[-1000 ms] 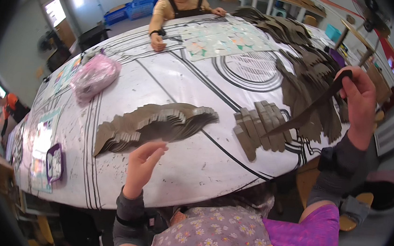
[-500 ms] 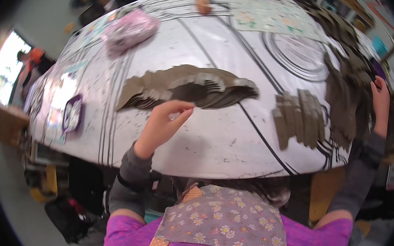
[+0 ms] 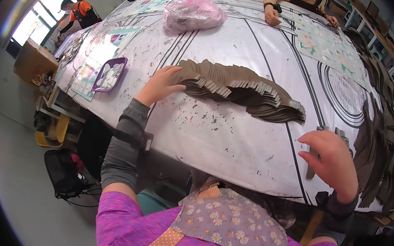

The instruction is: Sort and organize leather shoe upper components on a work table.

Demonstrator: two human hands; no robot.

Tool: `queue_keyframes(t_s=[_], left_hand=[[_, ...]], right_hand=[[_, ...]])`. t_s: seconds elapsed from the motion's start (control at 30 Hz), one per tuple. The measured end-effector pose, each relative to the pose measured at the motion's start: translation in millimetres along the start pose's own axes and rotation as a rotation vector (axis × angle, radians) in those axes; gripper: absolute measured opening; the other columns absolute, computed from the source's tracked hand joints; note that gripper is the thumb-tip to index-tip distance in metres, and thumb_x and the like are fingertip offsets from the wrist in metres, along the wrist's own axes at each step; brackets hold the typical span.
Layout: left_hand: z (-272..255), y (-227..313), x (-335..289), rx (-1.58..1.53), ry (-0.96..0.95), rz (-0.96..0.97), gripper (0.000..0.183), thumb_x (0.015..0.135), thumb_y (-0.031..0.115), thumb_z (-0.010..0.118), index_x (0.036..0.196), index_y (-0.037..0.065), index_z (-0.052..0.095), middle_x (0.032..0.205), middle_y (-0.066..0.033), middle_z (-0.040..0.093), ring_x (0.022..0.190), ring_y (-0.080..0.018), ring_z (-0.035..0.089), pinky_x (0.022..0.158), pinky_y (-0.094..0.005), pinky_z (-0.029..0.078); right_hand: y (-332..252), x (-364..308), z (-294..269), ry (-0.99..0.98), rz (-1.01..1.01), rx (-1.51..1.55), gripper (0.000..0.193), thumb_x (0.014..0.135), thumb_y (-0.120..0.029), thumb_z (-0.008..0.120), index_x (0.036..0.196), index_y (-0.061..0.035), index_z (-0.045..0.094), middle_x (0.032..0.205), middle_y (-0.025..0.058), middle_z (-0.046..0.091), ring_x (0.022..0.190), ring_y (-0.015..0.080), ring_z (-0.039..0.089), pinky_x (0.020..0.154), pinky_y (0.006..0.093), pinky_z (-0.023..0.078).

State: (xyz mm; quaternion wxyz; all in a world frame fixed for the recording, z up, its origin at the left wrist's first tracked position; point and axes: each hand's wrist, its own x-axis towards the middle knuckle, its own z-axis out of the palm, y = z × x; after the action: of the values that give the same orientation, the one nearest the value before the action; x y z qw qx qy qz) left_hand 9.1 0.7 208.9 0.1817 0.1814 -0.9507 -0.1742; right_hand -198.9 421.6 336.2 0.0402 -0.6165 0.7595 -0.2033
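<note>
A long, fanned-out row of thin, dark brown flat pieces (image 3: 237, 85) with pale strips along their edges lies across the table; their exact kind I cannot make out. At its left end is my left hand (image 3: 160, 86), thumb and fingers apart around the end of the row, seemingly touching it. To the right, my right hand (image 3: 330, 158) is over a smaller bundle of similar brown pieces (image 3: 311, 169), which it partly hides. Its thumb and fingers are curved and spread, with nothing visible between them.
A large heap of brown pieces (image 3: 377, 153) covers the table's right side. A purple tray (image 3: 123, 62) with white items sits left, and a pink plastic bag (image 3: 194, 15) lies farther back. Across the table is another person's hand (image 3: 272, 17), beside a patterned sheet (image 3: 325, 47).
My view has turned. My left hand has moved from the front of the row to its left end, its fingers spreading. My right hand has come from the heap toward the smaller bundle.
</note>
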Motion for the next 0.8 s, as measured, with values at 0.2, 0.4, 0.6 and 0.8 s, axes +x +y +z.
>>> queue_keyframes(t_s=[0.2,0.4,0.6,0.8], left_hand=[[7,-8,11,0.068,-0.140,-0.029,0.050,0.080,0.029,0.071,0.121,0.006,0.057,0.113,-0.0128,0.062,0.106,-0.0303,0.057,0.092,-0.0380,0.045],[6,-20,10,0.088,-0.036,0.014,0.035,0.082,0.019,0.065,0.113,0.004,0.062,0.094,-0.0126,0.068,0.085,-0.0283,0.064,0.079,-0.0355,0.050],[-30,-23,88,-0.173,0.191,-0.036,0.027,0.086,0.019,0.062,0.104,-0.001,0.064,0.083,-0.0176,0.068,0.072,-0.0247,0.065,0.068,-0.0342,0.050],[-13,78,246,-0.041,0.302,0.345,0.022,0.088,0.016,0.059,0.103,0.000,0.065,0.092,-0.0233,0.064,0.087,-0.0403,0.061,0.076,-0.0424,0.048]], right_hand=[[-8,-18,14,-0.092,-0.026,0.035,0.026,0.073,-0.009,0.074,0.097,-0.0053,0.064,0.093,0.0097,0.067,0.086,0.0309,0.061,0.076,0.0393,0.048],[5,-74,47,-0.058,0.171,0.076,0.022,0.075,-0.010,0.073,0.095,-0.0050,0.066,0.094,0.0110,0.067,0.088,0.0303,0.062,0.077,0.0391,0.049],[16,-110,126,0.207,0.253,0.203,0.013,0.077,-0.004,0.069,0.090,-0.0040,0.066,0.091,0.0096,0.067,0.084,0.0297,0.062,0.075,0.0386,0.049],[22,-110,139,0.287,0.157,0.197,0.015,0.073,-0.005,0.070,0.087,-0.0054,0.065,0.093,0.0065,0.063,0.083,0.0266,0.059,0.074,0.0370,0.046]])
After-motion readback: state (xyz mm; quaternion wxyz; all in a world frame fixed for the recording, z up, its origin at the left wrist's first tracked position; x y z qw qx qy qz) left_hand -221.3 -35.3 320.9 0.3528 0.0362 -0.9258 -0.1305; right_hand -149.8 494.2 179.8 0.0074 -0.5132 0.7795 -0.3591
